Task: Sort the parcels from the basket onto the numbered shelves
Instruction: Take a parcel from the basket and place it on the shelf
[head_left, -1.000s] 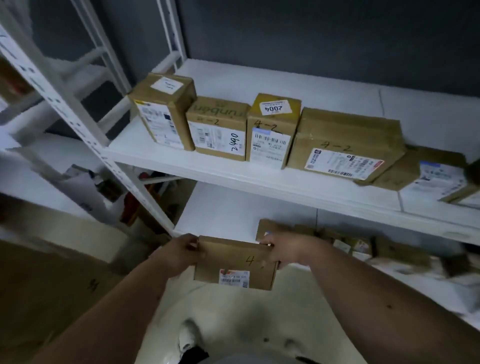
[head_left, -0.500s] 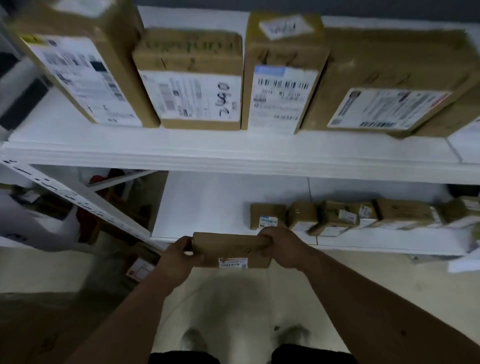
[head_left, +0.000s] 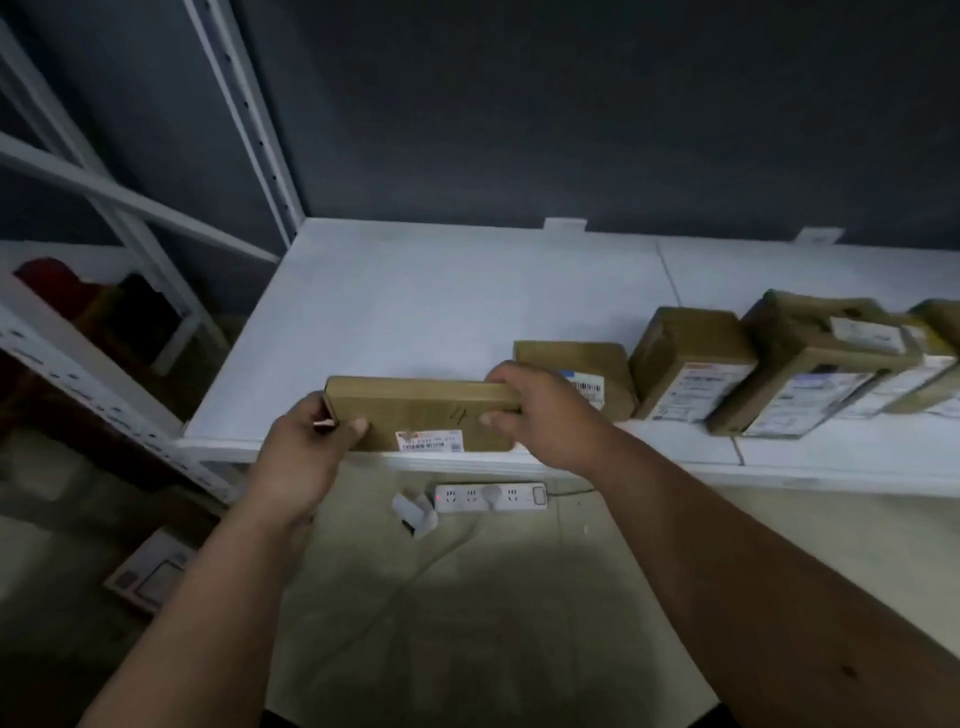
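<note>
Left hand (head_left: 304, 449): grips the parcel's (head_left: 421, 413) left end.
Right hand (head_left: 540, 410): grips its right end, at the shelf (head_left: 395, 312) edge.

Flat brown parcel (head_left: 423, 410) upright at shelf (head_left: 415, 312) edge

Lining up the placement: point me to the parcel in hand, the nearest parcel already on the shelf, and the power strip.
Held parcel (head_left: 415, 410), head view: front face, left of the handwritten mark.
Nearest shelved parcel (head_left: 571, 358), head view: brown top face.
Power strip (head_left: 491, 497), head view: middle of its white body.
</note>
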